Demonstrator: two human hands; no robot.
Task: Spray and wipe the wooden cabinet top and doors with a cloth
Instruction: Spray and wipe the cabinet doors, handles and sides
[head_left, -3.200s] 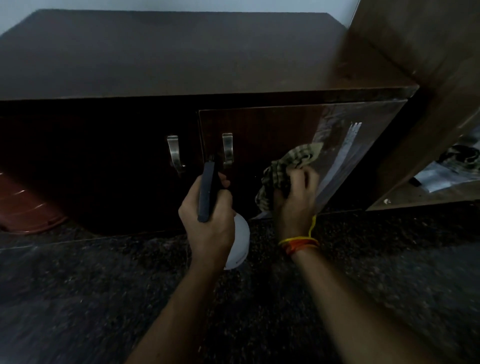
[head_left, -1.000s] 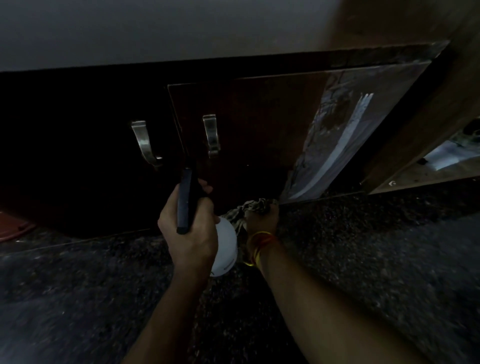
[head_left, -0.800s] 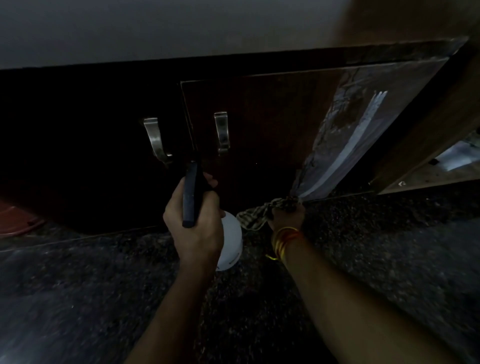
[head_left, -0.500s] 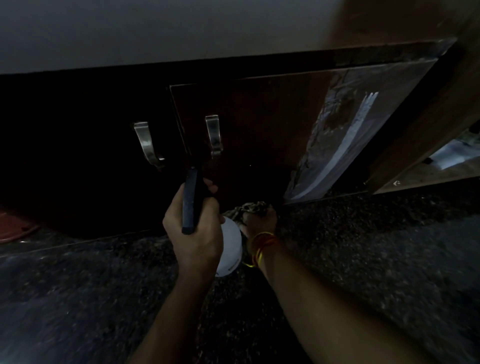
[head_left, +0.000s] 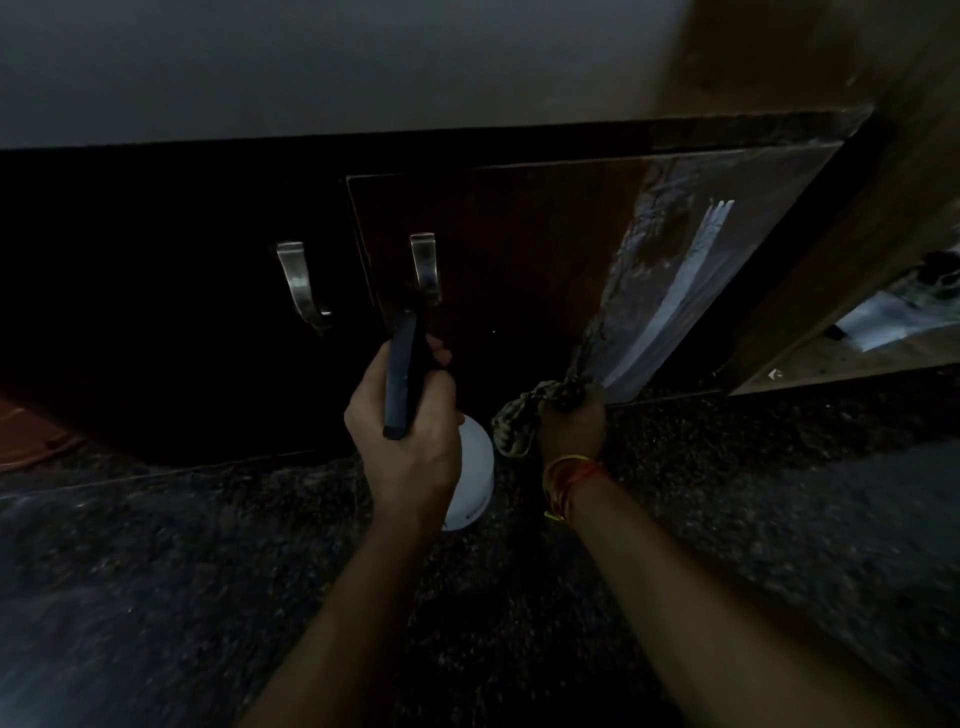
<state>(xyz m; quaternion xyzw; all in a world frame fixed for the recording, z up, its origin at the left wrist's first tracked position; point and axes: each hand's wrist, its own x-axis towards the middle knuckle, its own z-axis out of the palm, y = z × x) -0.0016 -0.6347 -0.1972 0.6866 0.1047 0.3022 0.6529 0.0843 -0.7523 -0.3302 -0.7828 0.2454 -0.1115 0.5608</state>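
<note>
Hands at cabinet door (head_left: 498, 270) base.
Left hand (head_left: 410, 441) grips white spray bottle (head_left: 470, 478); right hand (head_left: 571, 426) clutches checked cloth (head_left: 519, 415) on glossy wood, above speckled floor (head_left: 779, 519).

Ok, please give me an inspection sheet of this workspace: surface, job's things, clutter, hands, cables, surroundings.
Surface: right cabinet door, dark wood, glossy sheen toward its right side.
Job's things: spray bottle, white body, dark top; checked cloth bunched at the door's bottom edge.
Clutter: nothing seen.
Hands: left hand grips the spray bottle; right hand presses the cloth low on the door; threads on that wrist.
Cables: nothing seen.
Surroundings: two metal handles, speckled dark floor, pale wall, open shelf at right.
</note>
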